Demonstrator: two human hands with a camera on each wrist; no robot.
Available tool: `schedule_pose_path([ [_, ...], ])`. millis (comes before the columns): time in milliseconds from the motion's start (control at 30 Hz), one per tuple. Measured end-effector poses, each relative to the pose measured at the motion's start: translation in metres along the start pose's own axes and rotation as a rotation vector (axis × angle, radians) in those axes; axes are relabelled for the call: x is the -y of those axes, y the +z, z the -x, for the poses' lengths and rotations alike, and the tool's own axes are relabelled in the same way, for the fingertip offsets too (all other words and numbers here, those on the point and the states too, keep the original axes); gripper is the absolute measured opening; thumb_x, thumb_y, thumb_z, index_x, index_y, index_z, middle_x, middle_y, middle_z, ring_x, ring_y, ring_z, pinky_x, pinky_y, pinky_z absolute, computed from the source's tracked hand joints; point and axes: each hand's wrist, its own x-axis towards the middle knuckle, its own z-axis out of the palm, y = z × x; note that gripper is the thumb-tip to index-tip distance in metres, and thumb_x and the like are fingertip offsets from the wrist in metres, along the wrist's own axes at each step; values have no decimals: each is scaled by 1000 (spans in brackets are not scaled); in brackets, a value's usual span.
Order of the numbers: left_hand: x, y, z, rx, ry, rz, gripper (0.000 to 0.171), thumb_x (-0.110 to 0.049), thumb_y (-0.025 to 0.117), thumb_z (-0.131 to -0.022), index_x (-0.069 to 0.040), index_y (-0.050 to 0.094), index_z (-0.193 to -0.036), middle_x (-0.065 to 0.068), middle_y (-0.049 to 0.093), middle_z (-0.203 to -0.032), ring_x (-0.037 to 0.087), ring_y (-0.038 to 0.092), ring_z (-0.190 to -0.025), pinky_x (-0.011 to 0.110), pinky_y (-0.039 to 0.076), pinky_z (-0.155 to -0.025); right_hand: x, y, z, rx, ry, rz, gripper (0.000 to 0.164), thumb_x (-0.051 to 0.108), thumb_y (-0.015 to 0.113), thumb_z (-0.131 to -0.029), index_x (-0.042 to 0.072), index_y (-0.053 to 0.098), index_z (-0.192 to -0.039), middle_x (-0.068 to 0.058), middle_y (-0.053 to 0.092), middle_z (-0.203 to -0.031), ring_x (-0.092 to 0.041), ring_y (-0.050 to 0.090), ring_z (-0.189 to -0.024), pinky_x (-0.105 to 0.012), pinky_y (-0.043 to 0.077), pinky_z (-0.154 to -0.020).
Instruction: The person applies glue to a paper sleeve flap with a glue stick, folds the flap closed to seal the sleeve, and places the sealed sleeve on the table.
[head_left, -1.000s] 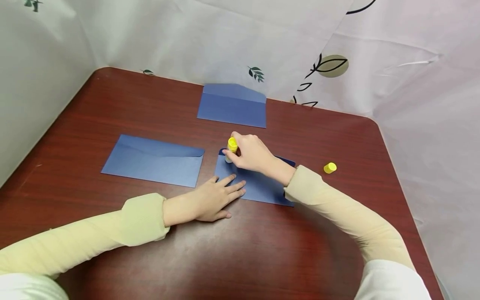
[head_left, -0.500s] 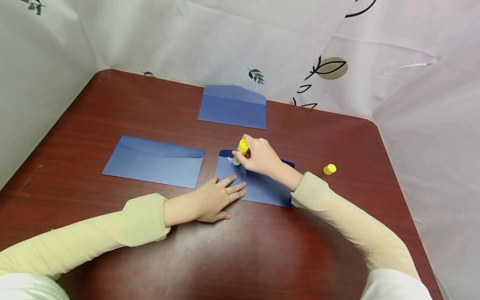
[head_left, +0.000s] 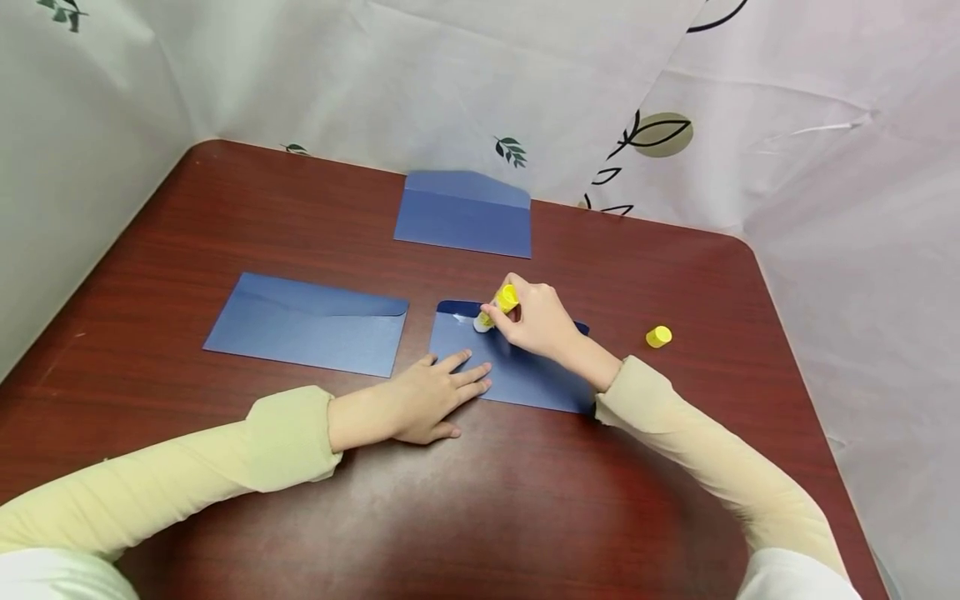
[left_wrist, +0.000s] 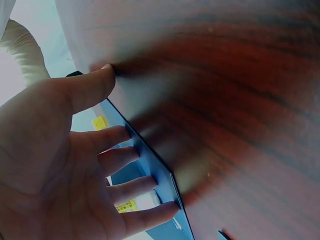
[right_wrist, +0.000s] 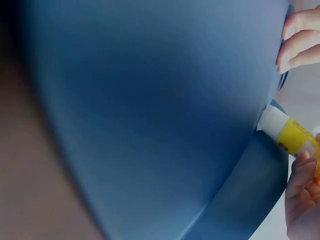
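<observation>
Right grip (head_left: 540,323) is pinching the glue stick (right_wrist: 291,134), splayed left grip (head_left: 427,398) bracing the envelope (head_left: 521,371); try sweeping toward three o'clock.

My left hand (head_left: 426,400) and right hand (head_left: 538,321) are bare. I wear softly creased, close-fitting sleeves (head_left: 165,462), pale yellow on the left and creamier on the right, with broad, thick, folded-looking cuffs (head_left: 291,439). White cloth (head_left: 795,575) shows higher up both arms.

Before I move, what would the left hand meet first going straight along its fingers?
The left hand overlaps one blue envelope; past that, probably the heel of the right hand, though height is unclear: it might pass beneath.
</observation>
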Motion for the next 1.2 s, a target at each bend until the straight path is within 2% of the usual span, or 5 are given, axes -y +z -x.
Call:
schedule_pose_path([
  [233, -1, -1, -1, 5, -2, -2, 72, -50, 56, -93, -17, 30, -152, 1, 23, -161, 29, 21, -148, 53, 37, -108, -10, -9, 12, -41, 23, 25, 22, 25, 66, -88, 5, 57, -89, -2, 59, -60, -8, 49, -47, -22, 43, -46],
  [533, -1, -2, -1, 12, -3, 8, 71, -49, 56, -93, -17, 30, -152, 0, 22, -161, 28, 21, -148, 53, 36, -109, -27, -22, 38, -95, 125, -11, 20, 24, 69, -87, 6, 59, -88, -2, 60, -62, -10, 48, -47, -23, 42, -45],
  [667, -1, -2, 0, 14, -3, 15, 71, -48, 56, -93, -17, 30, -152, 0, 22, -161, 28, 20, -148, 53, 36, -109, -32, -31, 50, -89, 156, 2, 20, 23, 70, -86, 7, 59, -89, -1, 62, -64, -9, 47, -46, -22, 42, -45],
  [1000, -1, -3, 0, 12, 1, 27, 71, -47, 55, -94, -17, 28, -153, 1, 20, -161, 29, 19, -149, 54, 35, -109, -45, -58, 70, -43, 205, 122, 22, 24, 71, -85, 6, 59, -90, -3, 65, -67, -10, 48, -48, -22, 41, -46],
  [1200, 0, -1, -1, 15, 2, 44, 72, -47, 56, -94, -17, 28, -153, 1, 19, -162, 29, 18, -149, 54, 34, -110, -46, -68, 66, -15, 229, 109, 18, 23, 70, -85, 8, 60, -85, -3, 65, -66, -11, 50, -50, -22, 41, -47],
])
